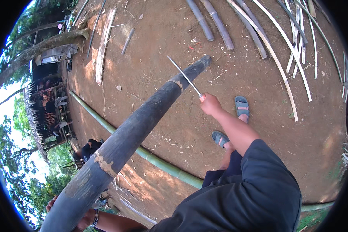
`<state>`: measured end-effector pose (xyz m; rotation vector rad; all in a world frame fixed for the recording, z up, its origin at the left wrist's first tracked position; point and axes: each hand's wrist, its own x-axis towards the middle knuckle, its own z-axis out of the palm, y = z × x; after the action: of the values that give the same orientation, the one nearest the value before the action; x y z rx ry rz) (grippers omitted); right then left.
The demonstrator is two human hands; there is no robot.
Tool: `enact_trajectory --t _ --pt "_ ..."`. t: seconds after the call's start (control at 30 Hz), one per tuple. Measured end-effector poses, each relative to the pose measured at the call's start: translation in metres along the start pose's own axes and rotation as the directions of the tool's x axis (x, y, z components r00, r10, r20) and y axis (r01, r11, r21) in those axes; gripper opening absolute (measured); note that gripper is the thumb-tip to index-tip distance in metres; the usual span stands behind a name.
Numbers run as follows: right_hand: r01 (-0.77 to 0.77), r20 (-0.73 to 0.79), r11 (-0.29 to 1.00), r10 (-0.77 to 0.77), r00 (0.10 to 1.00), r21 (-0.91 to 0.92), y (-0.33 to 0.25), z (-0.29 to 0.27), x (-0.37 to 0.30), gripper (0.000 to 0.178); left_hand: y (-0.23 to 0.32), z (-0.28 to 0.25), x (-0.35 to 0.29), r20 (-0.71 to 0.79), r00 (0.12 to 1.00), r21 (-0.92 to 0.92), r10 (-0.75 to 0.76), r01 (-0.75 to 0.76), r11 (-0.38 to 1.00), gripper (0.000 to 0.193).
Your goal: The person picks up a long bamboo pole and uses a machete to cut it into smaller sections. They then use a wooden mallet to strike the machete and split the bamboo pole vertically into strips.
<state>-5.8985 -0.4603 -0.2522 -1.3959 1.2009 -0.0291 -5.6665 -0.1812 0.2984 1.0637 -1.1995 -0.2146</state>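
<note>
A thick, dark grey bamboo pole (133, 129) slants from the lower left up to the middle of the view, with pale, scraped rings at its joints. Around its near end my left hand (84, 221) is closed from beneath; fingertips show on the far side, and the pole hides the rest. My right hand (210, 103) grips the handle of a machete (183, 74), whose narrow blade is seen nearly edge-on. The blade crosses in front of the pole near its far end; I cannot tell whether they touch.
A green bamboo pole (166, 167) lies on the dirt ground beneath the dark one. Several cut poles (219, 25) and split strips (292, 46) lie at the far right. A flat split piece (104, 46) lies far left. Another person (89, 149) is beyond the pole, near a thatched hut (36, 116).
</note>
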Motion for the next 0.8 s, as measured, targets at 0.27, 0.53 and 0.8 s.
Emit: enact_trajectory --t 0.27,0.53,0.8 --pt "0.106 -0.027 0.994 -0.104 0.994 0.042 -0.014 0.005 -0.016 0.023 0.004 0.027 -0.014 -0.563 0.798 0.183 0.215 -0.133 0.974 0.077" --pt "0.376 0.038 0.922 -0.374 0.927 -0.090 -0.015 0.014 -0.042 0.028 -0.007 0.042 -0.016 -0.734 0.669 0.217 0.117 0.067 0.974 0.057" --pt "0.308 0.106 0.942 -0.295 0.950 -0.136 -0.025 -0.005 -0.038 0.023 -0.009 0.038 -0.024 -0.682 0.723 0.197 0.107 0.041 0.980 0.060"
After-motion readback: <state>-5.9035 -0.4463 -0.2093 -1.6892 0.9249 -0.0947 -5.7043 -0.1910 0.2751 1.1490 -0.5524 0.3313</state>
